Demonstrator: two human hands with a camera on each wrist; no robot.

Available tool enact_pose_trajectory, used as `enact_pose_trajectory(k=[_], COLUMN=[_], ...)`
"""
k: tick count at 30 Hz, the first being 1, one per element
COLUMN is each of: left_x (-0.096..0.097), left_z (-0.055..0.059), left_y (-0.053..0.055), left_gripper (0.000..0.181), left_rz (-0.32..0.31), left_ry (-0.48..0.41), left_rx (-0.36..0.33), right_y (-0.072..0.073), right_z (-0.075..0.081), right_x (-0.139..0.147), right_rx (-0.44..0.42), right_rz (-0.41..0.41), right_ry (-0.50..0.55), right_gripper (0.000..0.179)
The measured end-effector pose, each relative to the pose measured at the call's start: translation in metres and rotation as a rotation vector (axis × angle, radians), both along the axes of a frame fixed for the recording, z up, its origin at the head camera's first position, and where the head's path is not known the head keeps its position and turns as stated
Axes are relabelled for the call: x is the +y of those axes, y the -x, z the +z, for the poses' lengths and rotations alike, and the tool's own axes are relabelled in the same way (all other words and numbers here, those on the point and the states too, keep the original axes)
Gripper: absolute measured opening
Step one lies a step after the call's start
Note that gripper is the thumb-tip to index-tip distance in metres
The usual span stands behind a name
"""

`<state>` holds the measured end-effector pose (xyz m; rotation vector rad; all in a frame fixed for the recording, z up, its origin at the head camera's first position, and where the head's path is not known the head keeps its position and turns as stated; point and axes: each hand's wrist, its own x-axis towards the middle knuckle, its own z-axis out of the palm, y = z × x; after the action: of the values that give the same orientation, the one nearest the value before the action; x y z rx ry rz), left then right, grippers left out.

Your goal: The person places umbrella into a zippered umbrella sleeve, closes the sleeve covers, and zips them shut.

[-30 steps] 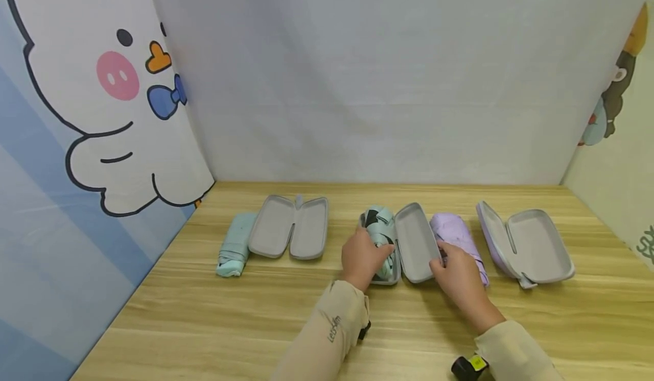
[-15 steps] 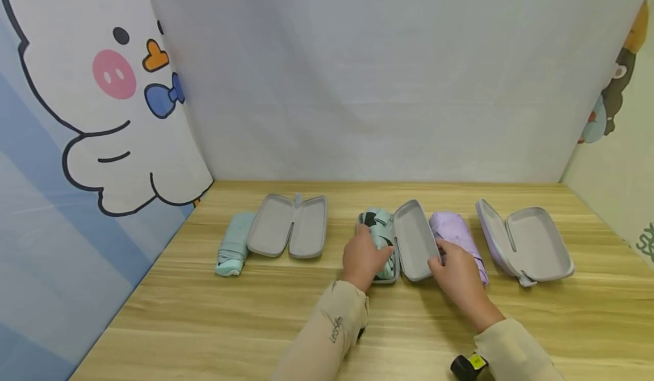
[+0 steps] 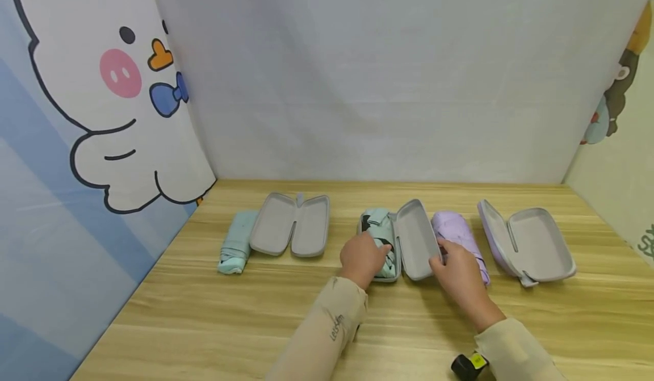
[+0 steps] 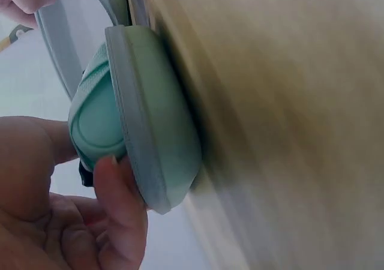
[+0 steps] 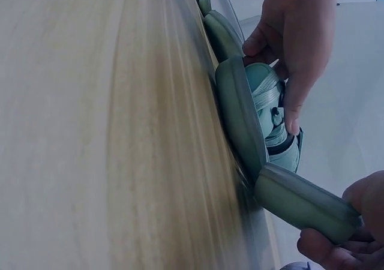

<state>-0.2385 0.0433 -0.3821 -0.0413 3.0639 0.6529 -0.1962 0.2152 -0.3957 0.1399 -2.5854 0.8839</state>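
1. Stretching back to a pale grey sheet [image 3: 357,80], the desk [image 3: 214,324] shows yellowish wood grain running crosswise.
2. Along its left side, a blue-and-white hanging [image 3: 41,245] bears a large cartoon bird [image 3: 92,34]; the right wall [image 3: 608,171] is pale, with printed figures.
3. Near the desk's middle, the left hand [image 3: 361,259] grips the patterned bundle [image 3: 380,229] lying in the opened middle case [image 3: 418,245], whose edge the right hand [image 3: 462,276] pinches.
4. A green bundle [image 3: 238,242] and grey-lined case [image 3: 271,225] lie leftward; a lilac bundle [image 3: 457,230] and lilac case [image 3: 541,245], rightward.
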Motion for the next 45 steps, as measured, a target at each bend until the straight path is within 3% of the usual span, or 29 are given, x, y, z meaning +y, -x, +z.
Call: enact_pose_trajectory(k=[4,8,12,17,18,23,25,32,45], left_x=[-0.001,-0.007,-0.017,-0.028,-0.030,-0.036,-0.036,-0.036,-0.035], left_z=[-0.003,-0.009,-0.012,-0.012,-0.012,-0.011,-0.010,-0.014,-0.015], left_y=[0.002,0.004,0.005,0.009,0.010,0.010,0.011,0.013,0.013], left_gripper=[0.061,0.064,0.060,0.057,0.058,0.062,0.061,0.060,0.061], left_rz=[-0.008,-0.043,-0.012,0.079,0.084,0.101,0.114,0.124,0.137], left_ry=[0.022,-0.021,-0.251,-0.548,-0.587,-0.760,-0.785,-0.833,-0.805], left_rx=[-0.036,-0.043,-0.016,0.023,0.010,-0.184,-0.234,-0.237,-0.220], right_y=[0.000,0.000,0.001,0.003,0.003,0.005,0.005,0.006,0.005], right_z=[0.001,0.000,0.001,0.002,0.003,0.005,0.006,0.006,0.003], right_x=[0.000,0.001,0.002,0.004,0.004,0.001,-0.001,-0.004,-0.012], right_rx=[-0.003,-0.007,-0.069,-0.231,-0.258,-0.372,-0.410,-0.495,-0.430], right_rz=[-0.005,-0.008,0.002,0.017,0.026,0.107,0.133,0.175,0.198], right_ry=[0.003,0.010,0.059,0.182,0.211,0.367,0.423,0.582,0.664], right_gripper=[0.037,0.038,0.042,0.047,0.048,0.053,0.053,0.057,0.049])
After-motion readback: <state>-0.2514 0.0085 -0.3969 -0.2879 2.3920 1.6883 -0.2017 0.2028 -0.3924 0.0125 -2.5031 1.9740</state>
